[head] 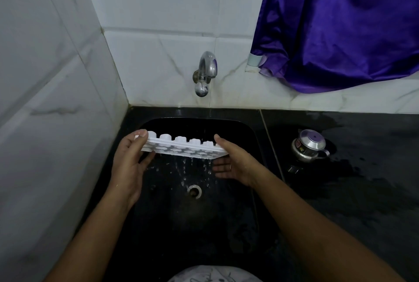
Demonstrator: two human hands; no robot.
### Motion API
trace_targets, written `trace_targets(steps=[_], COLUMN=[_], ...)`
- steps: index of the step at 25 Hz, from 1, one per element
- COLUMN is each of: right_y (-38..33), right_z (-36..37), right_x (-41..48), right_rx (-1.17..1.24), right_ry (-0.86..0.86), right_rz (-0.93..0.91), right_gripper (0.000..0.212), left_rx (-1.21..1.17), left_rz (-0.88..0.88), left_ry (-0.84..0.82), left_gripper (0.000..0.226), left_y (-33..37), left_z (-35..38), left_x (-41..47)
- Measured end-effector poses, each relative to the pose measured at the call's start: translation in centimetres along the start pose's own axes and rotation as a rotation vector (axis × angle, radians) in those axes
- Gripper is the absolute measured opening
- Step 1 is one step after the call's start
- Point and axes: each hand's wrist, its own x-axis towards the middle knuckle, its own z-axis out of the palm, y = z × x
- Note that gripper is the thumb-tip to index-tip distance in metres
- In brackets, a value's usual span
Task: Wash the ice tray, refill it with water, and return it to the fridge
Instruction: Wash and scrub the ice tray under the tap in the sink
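A white ice tray (pixel 181 145) hangs over the black sink (pixel 244 132), turned bottom up and tilted towards me, with water pouring out of its cups into the basin. My left hand (pixel 130 164) grips the tray's left end, thumb on top and fingers beneath. At the other end my right hand (pixel 235 161) holds it the same way, thumb on the upper edge, fingers underneath. Above, a chrome tap (pixel 205 73) sticks out of the tiled wall, and a thin stream falls from it behind the tray.
The sink drain (pixel 194 191) lies below the tray. A small steel pot with a lid (pixel 309 145) stands on the wet black counter (pixel 362 168) to the right. Purple cloth (pixel 340 28) hangs at the upper right. White tiled walls close in the left and back.
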Motion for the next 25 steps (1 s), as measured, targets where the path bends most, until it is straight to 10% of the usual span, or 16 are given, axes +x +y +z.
trace_targets(steps=[9,15,20,25], right_y=[-1.6,-1.6,3.6,-1.2], right_z=[0.1,0.2,-0.4,-0.6], right_x=[-1.7,-3.6,-0.9,-3.1], right_rx=[-0.170,-0.173,-0.221,-0.234], right_ry=[0.102,0.305,0.165,0.332], right_rz=[-0.078,-0.600,0.000,-0.522], right_gripper=[0.023,0.028,0.039,0.021], left_rx=[0.079,0.121,0.345,0.324], left_rz=[-0.257,0.151,-0.401,0.052], left_ry=[-0.027,-0.003,0.005,0.049], left_gripper=[0.062,0.056,0.046,0.086], left_y=[0.2,-0.4,-4.3,-0.5], left_z=[0.1,0.5,0.2,1.0], left_x=[-0.8,-1.6,-3.3,-1.4])
